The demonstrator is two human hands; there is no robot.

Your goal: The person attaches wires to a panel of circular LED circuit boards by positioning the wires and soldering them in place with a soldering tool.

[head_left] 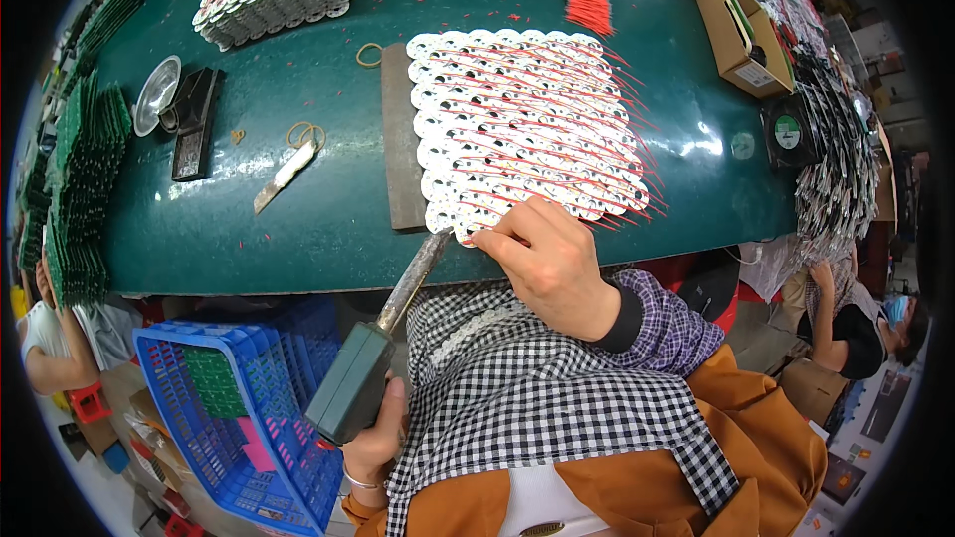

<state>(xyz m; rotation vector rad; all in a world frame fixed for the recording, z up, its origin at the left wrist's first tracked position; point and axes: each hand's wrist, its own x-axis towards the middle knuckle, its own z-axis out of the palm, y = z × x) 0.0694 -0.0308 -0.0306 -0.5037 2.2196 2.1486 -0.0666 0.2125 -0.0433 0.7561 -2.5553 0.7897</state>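
left hand: down low, curled into a grip, kinda half hidden
right hand: up higher, pinched at the tips

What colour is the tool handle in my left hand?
The tool handle is dark greyish green, clearest in the head view.

A bench with a glossy dark-green top spans the upper view, light glaring white on its right half. Below its near edge, a blue plastic crate stands at left, a red plastic stool farther left; greyish floor shows at right.
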